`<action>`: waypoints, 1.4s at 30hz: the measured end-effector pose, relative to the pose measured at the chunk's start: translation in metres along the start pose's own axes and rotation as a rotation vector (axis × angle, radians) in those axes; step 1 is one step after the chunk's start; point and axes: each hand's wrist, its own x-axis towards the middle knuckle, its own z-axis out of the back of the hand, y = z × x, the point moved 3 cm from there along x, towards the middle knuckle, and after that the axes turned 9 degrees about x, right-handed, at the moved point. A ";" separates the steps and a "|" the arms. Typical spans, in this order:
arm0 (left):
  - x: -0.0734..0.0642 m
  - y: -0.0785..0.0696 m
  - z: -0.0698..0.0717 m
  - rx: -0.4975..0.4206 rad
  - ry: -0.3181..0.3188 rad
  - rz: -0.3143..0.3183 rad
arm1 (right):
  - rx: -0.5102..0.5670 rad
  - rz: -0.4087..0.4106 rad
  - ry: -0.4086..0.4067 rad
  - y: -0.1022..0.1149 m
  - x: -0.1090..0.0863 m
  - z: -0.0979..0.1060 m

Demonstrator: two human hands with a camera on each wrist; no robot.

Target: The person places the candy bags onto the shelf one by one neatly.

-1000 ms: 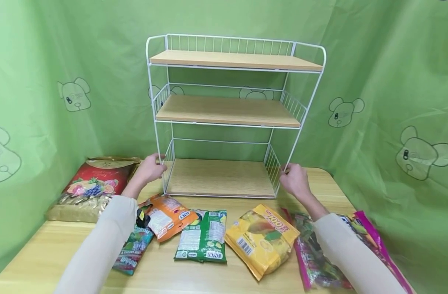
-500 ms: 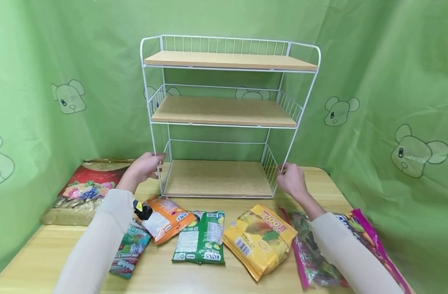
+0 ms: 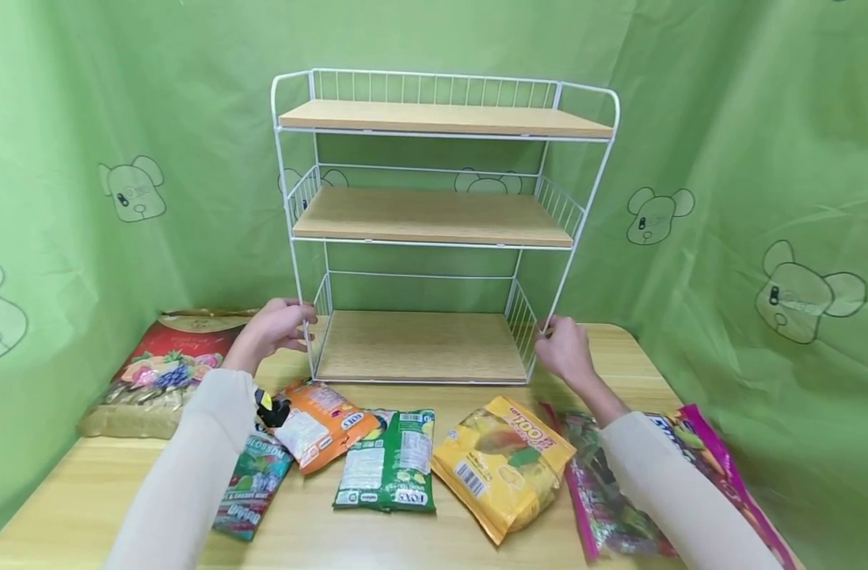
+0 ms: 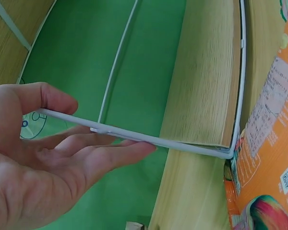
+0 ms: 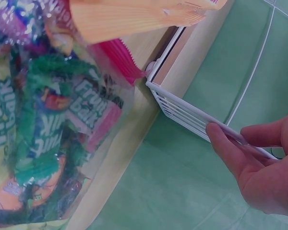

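Note:
A white wire rack (image 3: 434, 214) with three wooden shelf boards stands upright at the back of the table. My left hand (image 3: 280, 323) holds its front left post low down, beside the bottom board. In the left wrist view, the thumb of the left hand (image 4: 43, 158) lies on one side of the post and the fingers on the other. My right hand (image 3: 568, 346) pinches the front right post at a similar height. The right wrist view shows the thumb and forefinger of the right hand (image 5: 266, 167) at the white post (image 5: 187, 105).
In front of the rack lie an orange bag (image 3: 323, 427), a green bag (image 3: 387, 463), a yellow mango bag (image 3: 501, 467) and a teal bag (image 3: 252, 483). A large red and gold bag (image 3: 170, 372) sits left; a clear, pink-edged bag (image 3: 605, 483) lies right. Green curtains (image 3: 755, 198) surround the table.
The head view has shifted slightly, so the scene sits a little further left. My left hand has turned a little on its post. Both hands stay at the rack.

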 end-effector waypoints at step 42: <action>0.001 0.008 -0.002 0.005 -0.100 -0.028 | 0.013 0.002 -0.012 -0.002 -0.001 0.000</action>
